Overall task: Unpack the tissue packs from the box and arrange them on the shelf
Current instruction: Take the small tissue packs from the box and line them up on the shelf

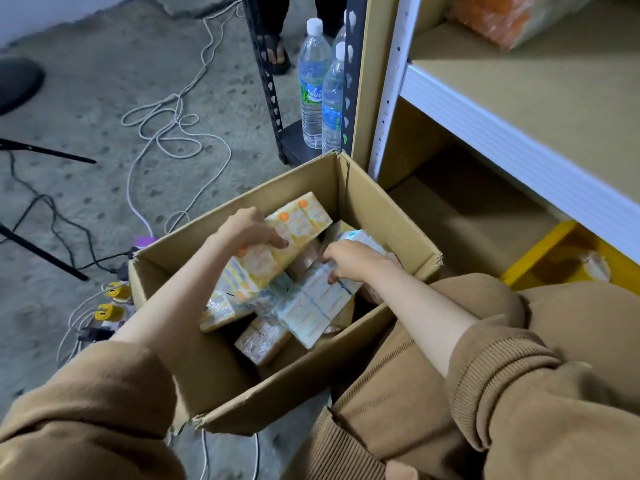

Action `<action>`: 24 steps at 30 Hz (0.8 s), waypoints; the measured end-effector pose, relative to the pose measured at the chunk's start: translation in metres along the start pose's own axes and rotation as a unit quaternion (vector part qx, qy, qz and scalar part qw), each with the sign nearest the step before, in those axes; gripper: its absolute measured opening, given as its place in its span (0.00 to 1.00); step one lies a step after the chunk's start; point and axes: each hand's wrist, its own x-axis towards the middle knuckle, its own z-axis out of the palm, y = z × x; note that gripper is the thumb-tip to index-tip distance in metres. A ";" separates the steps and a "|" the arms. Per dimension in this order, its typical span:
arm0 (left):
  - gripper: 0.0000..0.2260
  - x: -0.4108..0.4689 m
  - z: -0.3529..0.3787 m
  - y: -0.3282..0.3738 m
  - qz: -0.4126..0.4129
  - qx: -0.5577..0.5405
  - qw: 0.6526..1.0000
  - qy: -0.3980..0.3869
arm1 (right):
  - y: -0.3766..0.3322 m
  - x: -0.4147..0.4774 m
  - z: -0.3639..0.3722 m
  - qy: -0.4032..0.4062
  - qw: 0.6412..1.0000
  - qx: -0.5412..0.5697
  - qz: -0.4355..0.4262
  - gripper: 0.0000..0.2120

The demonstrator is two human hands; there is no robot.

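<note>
An open cardboard box (377, 206) stands on the floor in front of me with several tissue packs inside. My left hand (247, 228) grips a yellow and orange tissue pack (294, 233) that is tilted up at the box's far side. My right hand (349, 259) holds a white and blue tissue pack (315, 303) lying slanted in the middle. Brown-wrapped packs (261, 339) lie underneath. The shelf (540, 84) rises at the right, its beige board bare in front.
Two water bottles (313, 81) stand by a black rack post behind the box. Cables and a power strip (110, 306) lie on the concrete floor at left. A yellow bin (554, 254) sits under the shelf. An orange package (498, 15) lies on the shelf's back. Someone's sandalled foot (277, 53) is beyond.
</note>
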 end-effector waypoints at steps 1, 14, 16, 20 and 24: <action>0.18 -0.006 -0.007 -0.002 0.010 0.024 1.000 0.013 | 0.000 -0.001 0.001 0.004 1.000 -0.006 0.002 0.26; 0.18 -0.018 -0.019 -0.026 0.051 0.082 0.995 0.025 | -0.030 0.015 0.001 0.035 0.993 -0.110 -0.032 0.21; 0.17 -0.019 -0.021 -0.030 0.050 0.063 0.996 0.027 | -0.036 0.023 0.002 -0.001 0.992 -0.124 -0.022 0.24; 0.19 -0.020 -0.023 -0.037 0.053 0.020 0.998 0.019 | -0.041 0.040 0.010 -0.090 0.990 -0.113 0.006 0.20; 0.14 -0.020 -0.025 -0.041 0.049 -0.006 0.999 0.011 | -0.040 0.049 0.013 -0.165 0.976 -0.139 0.025 0.24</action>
